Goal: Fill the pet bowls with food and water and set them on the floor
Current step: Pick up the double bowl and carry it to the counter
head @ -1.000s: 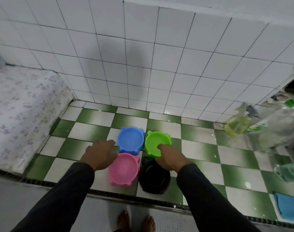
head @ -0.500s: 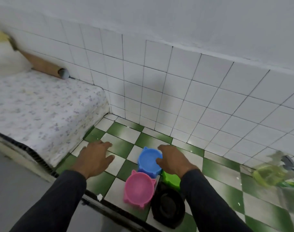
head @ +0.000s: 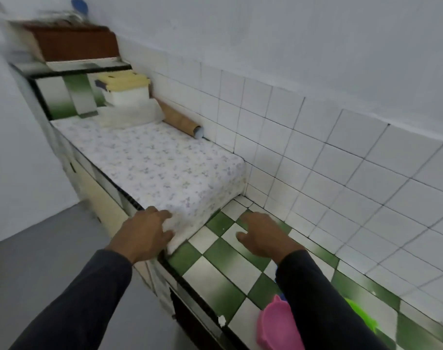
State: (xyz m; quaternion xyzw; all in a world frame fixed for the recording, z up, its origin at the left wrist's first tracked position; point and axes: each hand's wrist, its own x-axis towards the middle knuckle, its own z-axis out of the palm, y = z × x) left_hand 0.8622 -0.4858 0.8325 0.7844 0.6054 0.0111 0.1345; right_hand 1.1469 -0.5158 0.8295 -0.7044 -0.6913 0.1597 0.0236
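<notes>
The left hand (head: 143, 233) hangs palm down with fingers loosely spread, holding nothing, at the near corner of the floral cloth (head: 152, 162). The right hand (head: 262, 237) hovers likewise slack and empty over the green-and-white checkered counter (head: 215, 281). Behind the right sleeve sit the pink bowl (head: 276, 324) and, partly hidden, the green bowl (head: 362, 317). A cardboard tube (head: 181, 120) lies along the tiled wall (head: 316, 157).

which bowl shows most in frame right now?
The pink bowl, at the bottom edge beside the right sleeve. The green bowl shows only a rim sliver behind that sleeve, and only a speck of blue shows above the pink one.
</notes>
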